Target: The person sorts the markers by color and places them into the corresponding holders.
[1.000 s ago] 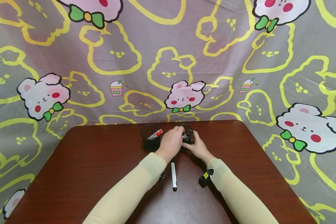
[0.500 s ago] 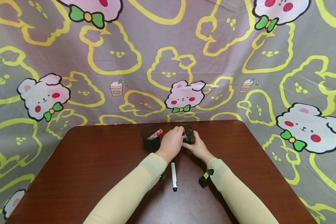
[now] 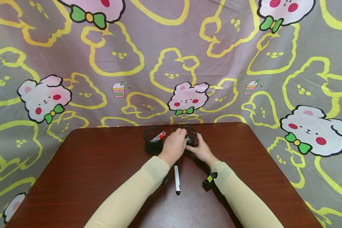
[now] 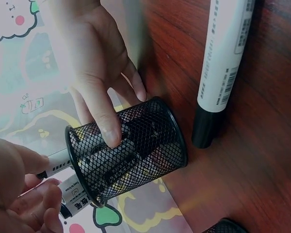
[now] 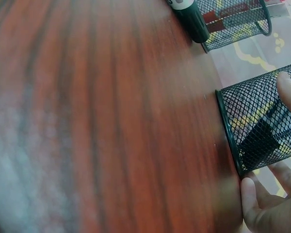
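My right hand (image 3: 202,151) holds a black mesh pen cup (image 4: 131,150), thumb on one side and fingers round the other. The cup stands upright on the table. At its mouth my left hand (image 3: 173,147) pinches the end of a white marker (image 4: 58,163) with a black tip; the marker's lower part lies inside the mesh. A second white marker (image 4: 73,195) sticks out beside it, close to the left fingers. A white marker (image 3: 177,180) with black ends lies on the table, partly under the left wrist in the head view.
A second mesh pen cup (image 3: 154,147) stands to the left, with a red-and-white marker (image 3: 158,136) leaning in it. The brown table (image 3: 102,177) ends at a patterned cloth (image 3: 148,82) behind. Wrist cameras sit under both sleeves.
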Action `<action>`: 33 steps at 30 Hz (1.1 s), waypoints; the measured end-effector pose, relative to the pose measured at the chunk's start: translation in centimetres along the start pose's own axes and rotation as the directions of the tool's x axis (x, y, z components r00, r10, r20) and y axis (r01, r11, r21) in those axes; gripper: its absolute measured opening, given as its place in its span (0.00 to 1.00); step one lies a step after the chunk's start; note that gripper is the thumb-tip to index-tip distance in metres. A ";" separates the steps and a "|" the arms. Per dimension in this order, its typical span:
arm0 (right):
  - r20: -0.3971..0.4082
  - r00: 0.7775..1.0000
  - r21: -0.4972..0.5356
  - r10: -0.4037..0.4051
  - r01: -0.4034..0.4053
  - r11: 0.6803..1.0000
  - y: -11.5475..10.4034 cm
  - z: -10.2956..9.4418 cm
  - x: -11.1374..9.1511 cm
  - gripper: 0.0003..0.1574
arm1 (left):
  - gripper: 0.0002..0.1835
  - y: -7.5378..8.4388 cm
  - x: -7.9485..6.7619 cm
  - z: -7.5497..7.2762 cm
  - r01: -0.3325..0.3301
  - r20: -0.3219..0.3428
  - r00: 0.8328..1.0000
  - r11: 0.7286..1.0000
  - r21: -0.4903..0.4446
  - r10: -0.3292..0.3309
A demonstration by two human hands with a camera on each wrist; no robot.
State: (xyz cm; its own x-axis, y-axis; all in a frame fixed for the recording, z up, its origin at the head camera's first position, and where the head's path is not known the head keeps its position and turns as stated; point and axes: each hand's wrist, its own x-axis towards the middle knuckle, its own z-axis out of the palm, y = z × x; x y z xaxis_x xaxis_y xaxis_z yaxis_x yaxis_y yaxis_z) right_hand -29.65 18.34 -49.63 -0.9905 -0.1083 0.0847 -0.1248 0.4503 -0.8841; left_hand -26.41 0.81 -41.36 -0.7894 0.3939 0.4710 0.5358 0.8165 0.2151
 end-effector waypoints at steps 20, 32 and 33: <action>-0.010 1.000 -0.031 -0.022 0.022 0.999 0.3 0.0 0.1 0.50 | 0.13 0.5 -0.4 -1.3 0.015 0.010 1.000 1.000 -0.014 -0.015; -0.009 1.000 0.009 0.007 -0.007 1.000 -0.1 0.1 -0.2 0.50 | 0.12 1.0 -1.9 -3.1 0.059 -0.111 0.991 0.989 -0.136 -0.075; -0.010 1.000 0.008 0.008 -0.008 1.000 -0.1 0.1 -0.2 0.51 | 0.12 1.1 -2.0 -3.3 0.063 -0.123 0.989 0.987 -0.148 -0.082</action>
State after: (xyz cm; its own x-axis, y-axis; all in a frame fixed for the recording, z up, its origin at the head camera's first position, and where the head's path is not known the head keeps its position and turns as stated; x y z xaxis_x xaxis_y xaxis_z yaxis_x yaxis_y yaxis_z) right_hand -29.41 18.25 -49.57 -0.9920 -0.0957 0.0825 -0.1167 0.4437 -0.8886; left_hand -23.23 -0.52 -39.27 -0.7878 0.2708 0.5533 0.5231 0.7683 0.3689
